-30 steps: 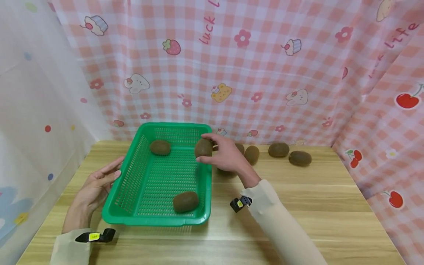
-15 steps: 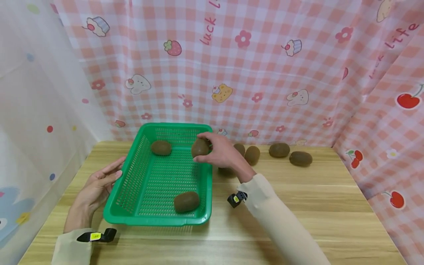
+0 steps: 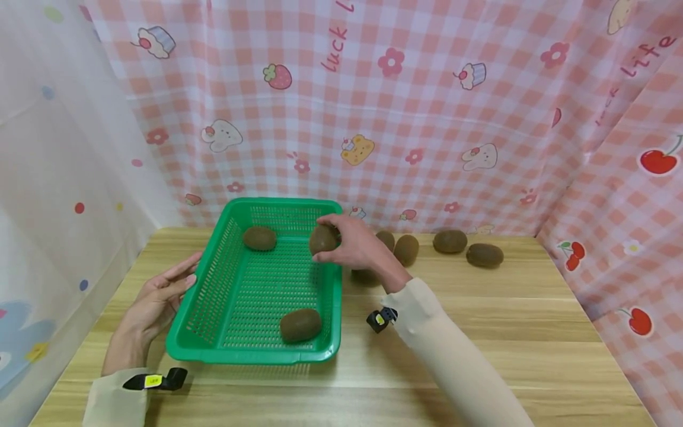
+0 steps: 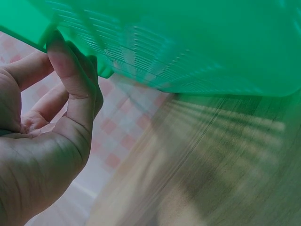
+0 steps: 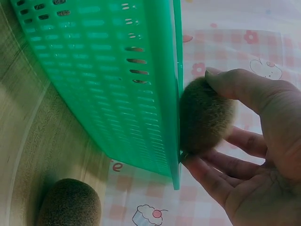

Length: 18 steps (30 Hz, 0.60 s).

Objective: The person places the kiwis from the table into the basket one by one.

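A green plastic basket [image 3: 255, 354] with slotted walls stands on the wooden table. My left hand [image 3: 159, 296] rests its thumb and fingers against the outside of its left rim; in the left wrist view the fingertips [image 4: 66, 61] meet the underside of that rim. Over the right rim, my right hand [image 3: 354, 242] holds a brown kiwi [image 3: 323, 240] between thumb and fingers. The held kiwi [image 5: 207, 115] shows just past the rim in the right wrist view. Inside the basket lie a kiwi [image 3: 259, 238] at the back left and another kiwi [image 3: 300, 325] at the front right.
To the right of the basket, several kiwis lie on the table [image 3: 480, 332], among them an upright-looking kiwi [image 3: 407, 250] and a pair farther right, the end kiwi [image 3: 484, 255] included. One kiwi [image 3: 366, 277] is partly hidden under my right wrist. A checkered curtain [image 3: 427, 118] hangs behind.
My right hand has shifted slightly left with the kiwi, farther over the basket's right rim, and has since held nearly still. The left hand and basket look unchanged.
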Available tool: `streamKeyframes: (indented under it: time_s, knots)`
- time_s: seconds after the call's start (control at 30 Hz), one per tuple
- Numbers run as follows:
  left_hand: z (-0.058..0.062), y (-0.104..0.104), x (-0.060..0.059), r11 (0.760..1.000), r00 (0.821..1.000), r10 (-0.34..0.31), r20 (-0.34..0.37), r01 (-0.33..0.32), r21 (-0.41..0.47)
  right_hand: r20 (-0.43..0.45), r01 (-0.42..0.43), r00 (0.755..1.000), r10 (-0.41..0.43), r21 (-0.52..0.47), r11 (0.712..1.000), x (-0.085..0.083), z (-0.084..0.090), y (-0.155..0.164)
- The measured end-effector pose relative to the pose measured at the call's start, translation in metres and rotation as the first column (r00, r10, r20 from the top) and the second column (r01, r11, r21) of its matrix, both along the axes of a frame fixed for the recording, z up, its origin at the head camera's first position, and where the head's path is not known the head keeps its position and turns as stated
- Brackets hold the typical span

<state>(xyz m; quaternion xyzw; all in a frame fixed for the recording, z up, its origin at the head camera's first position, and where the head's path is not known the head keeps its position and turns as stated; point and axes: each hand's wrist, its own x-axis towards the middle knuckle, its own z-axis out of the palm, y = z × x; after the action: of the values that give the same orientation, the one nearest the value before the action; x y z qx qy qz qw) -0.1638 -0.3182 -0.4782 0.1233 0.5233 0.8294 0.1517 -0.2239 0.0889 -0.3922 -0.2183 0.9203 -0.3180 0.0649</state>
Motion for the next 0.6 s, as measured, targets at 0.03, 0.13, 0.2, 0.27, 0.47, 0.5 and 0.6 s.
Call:
streamKeyframes:
  time_s: [0.03, 0.13, 0.2, 0.27, 0.47, 0.5, 0.6]
  knots:
    - [0.000, 0.000, 0.000, 1.000, 1.000, 0.000, 0.001, 0.000, 0.000, 0.007, 0.003, 1.000, -0.003, -0.002, 1.000, 0.000, 0.000, 0.000]
    - [0.000, -0.001, 0.000, 1.000, 1.000, -0.001, 0.004, 0.001, 0.004, 0.036, 0.012, 0.999, -0.012, -0.016, 1.000, -0.001, -0.001, 0.000]
    - [0.000, -0.001, 0.000, 1.000, 1.000, -0.005, 0.003, 0.005, 0.005, 0.046, 0.018, 0.999, -0.017, -0.026, 0.999, -0.001, -0.001, 0.002]
    - [0.000, -0.001, 0.000, 1.000, 1.000, -0.008, 0.000, 0.008, 0.006, 0.044, 0.019, 0.999, -0.018, -0.031, 0.999, 0.000, -0.001, 0.004]
    - [0.000, -0.001, 0.000, 1.000, 1.000, -0.009, -0.004, 0.009, 0.001, 0.024, 0.027, 0.999, -0.026, -0.046, 0.999, 0.004, -0.002, 0.010]
    - [0.000, -0.001, 0.000, 1.000, 1.000, -0.009, -0.006, 0.009, 0.000, 0.019, 0.029, 0.999, -0.028, -0.046, 0.999, 0.005, -0.002, 0.011]
    - [0.000, 0.000, -0.001, 1.000, 1.000, -0.009, -0.008, 0.009, -0.004, 0.002, 0.028, 1.000, -0.028, -0.040, 0.999, 0.007, -0.002, 0.014]
